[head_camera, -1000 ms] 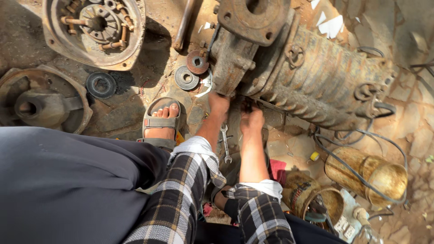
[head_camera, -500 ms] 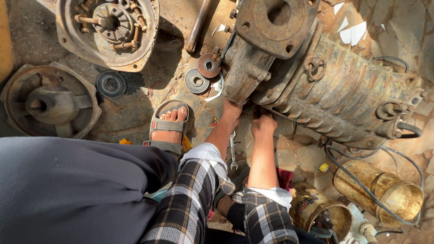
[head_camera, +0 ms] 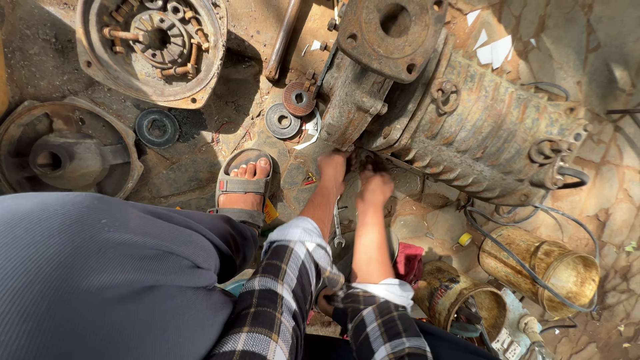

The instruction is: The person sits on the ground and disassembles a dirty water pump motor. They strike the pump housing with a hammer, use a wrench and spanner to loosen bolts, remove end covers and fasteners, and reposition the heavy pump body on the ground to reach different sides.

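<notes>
Under the rusty motor [head_camera: 480, 127], both hands reach into the shaded gap at its lower edge.

Left hand [head_camera: 331, 167] presses against the casing by the flange [head_camera: 393, 33]; right hand [head_camera: 375, 187] sits just beside it at 3 o'clock, fingers curled in shadow, so I cannot tell what either grips. A spanner [head_camera: 338, 223] lies on the ground between the forearms. At 9 o'clock of the hands, a sandalled foot [head_camera: 243, 183]; two discs [head_camera: 283, 120] at 11 o'clock.
</notes>
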